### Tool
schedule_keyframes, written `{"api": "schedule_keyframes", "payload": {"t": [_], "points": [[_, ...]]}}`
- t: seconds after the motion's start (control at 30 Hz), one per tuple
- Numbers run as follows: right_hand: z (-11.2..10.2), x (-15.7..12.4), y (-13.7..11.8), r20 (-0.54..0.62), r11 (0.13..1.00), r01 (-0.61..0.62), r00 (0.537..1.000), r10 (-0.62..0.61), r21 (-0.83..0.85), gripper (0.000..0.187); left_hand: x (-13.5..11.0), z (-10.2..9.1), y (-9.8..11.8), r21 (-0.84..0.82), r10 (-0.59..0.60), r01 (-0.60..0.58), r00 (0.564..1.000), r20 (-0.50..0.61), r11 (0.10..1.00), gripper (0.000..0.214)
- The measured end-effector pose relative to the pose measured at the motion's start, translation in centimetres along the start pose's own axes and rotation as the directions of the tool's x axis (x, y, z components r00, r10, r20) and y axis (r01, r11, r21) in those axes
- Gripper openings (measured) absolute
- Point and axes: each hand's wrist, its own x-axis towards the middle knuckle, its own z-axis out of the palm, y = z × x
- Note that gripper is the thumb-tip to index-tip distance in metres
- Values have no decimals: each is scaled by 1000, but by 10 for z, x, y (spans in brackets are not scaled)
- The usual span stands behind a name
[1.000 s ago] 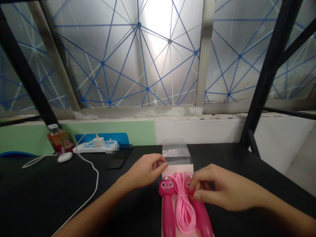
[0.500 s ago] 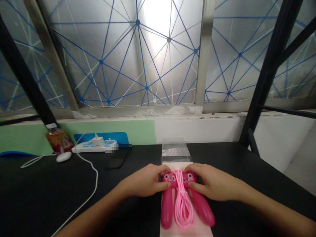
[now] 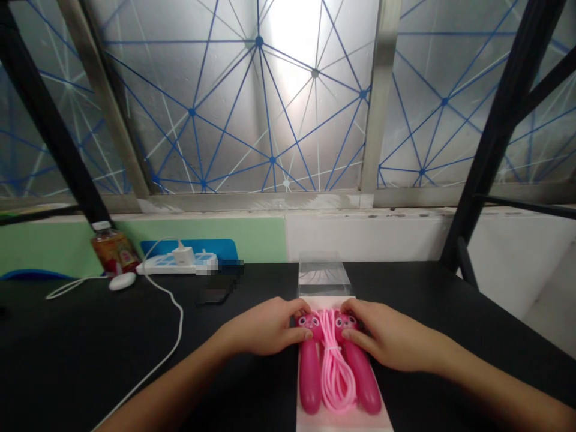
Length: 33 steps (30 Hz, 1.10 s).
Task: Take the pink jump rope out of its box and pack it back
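A pink jump rope lies on a pale pink card on the black table. It has two magenta animal-headed handles, the left handle and the right handle, with the coiled light pink cord between them. My left hand pinches the head of the left handle. Fingers of my right hand curl round the head of the right handle. A clear plastic box stands just beyond the card's far end.
At the back left are a bottle with an orange label, a white power strip with a charger, a white cable and a small white mouse-like object. A dark phone lies near the strip. A black frame post rises at right.
A second ago my right hand hovered over the rope and my left was at the box's edge. Both hands now grip the handle heads, and the handles lie straighter and closer together.
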Motion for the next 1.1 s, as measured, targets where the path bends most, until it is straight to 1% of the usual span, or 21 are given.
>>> {"api": "schedule_keyframes", "payload": {"t": [0.17,0.3,0.37,0.4,0.47,0.53,0.6,0.67,0.73,0.77,0.8,0.83,0.93,0.97,1.1], "points": [[3,-1,-6,0,971,53,998,-55,-235,29,2,1,2,5,10,-10,999,-39,1000,35],[1,-2,-17,-35,877,79,994,-108,-474,29,7,4,5,8,20,-20,998,-66,1000,36],[3,-5,-26,-38,835,126,984,-172,-536,32,10,7,5,25,6,-4,997,-78,1000,36],[6,-7,-31,-24,822,164,977,-211,-545,36,11,9,5,42,-6,9,996,-88,999,36],[15,-11,-40,34,803,262,957,-289,-535,51,12,14,5,86,-15,26,992,-125,996,37],[25,-13,-45,111,776,343,935,-338,-529,61,13,17,6,132,10,11,987,-158,991,38],[34,-12,-45,105,761,344,932,-346,-549,57,14,19,4,162,46,-15,981,-190,987,38],[38,-11,-42,73,757,329,933,-352,-564,49,17,21,-1,166,61,-16,962,-268,986,35],[36,-8,-37,68,753,337,929,-364,-565,45,23,23,-11,145,57,1,917,-394,989,32],[35,-7,-34,77,749,348,925,-371,-564,43,27,25,-16,132,53,7,894,-445,991,33],[33,-6,-31,88,745,359,921,-378,-562,41,31,27,-22,115,38,19,880,-474,993,37],[31,-5,-28,94,742,369,918,-385,-560,40,36,28,-28,92,15,32,882,-471,995,40],[29,-5,-21,103,738,398,905,-412,-545,39,47,31,-41,20,-17,27,925,-380,999,41],[29,-5,-19,106,737,408,901,-421,-539,40,49,31,-43,0,-18,19,932,-362,1000,39],[28,-8,-23,152,732,449,887,-437,-513,42,50,28,-43,-77,-22,-6,930,-367,997,25]]}}
